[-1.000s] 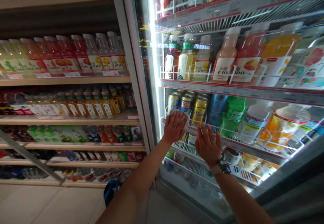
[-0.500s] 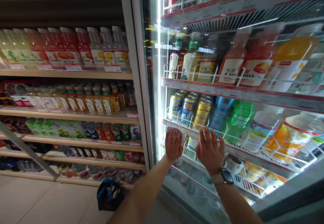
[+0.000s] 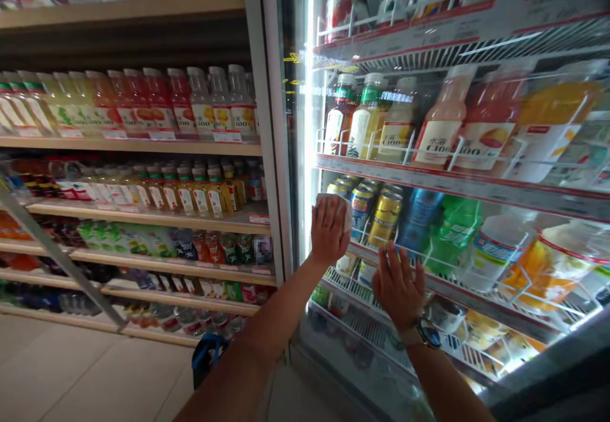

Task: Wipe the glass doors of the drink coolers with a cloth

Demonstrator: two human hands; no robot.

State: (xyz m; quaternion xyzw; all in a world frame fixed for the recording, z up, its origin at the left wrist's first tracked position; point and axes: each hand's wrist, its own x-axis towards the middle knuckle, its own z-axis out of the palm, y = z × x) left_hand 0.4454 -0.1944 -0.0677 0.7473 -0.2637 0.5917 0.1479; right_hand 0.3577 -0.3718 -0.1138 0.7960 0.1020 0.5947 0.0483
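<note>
My left hand (image 3: 328, 234) presses a pale cloth (image 3: 349, 216) flat on the glass door of a lit drinks fridge. The cloth shows at the fingertips and past the hand's right side; whether it is fabric or paper I cannot tell. Lower and to the right, my right hand (image 3: 399, 288) rests with its fingers stretched out against the same glass, holding nothing. A dark watch (image 3: 427, 333) is on that wrist. Behind the glass, close to both hands, stand a gold can (image 3: 384, 217) and a blue can (image 3: 361, 206).
Fridge racks hold several bottles, among them a green one (image 3: 455, 234) and a pink one (image 3: 441, 123). Left of the frame post (image 3: 269, 110), wooden shelves (image 3: 143, 146) carry rows of drinks. A black and blue bag (image 3: 206, 358) sits on the tiled floor (image 3: 95, 371).
My left hand has slid up the glass with the cloth, from below the can rack to in front of the cans. My right hand stays about where it was. The view has tilted slightly upward.
</note>
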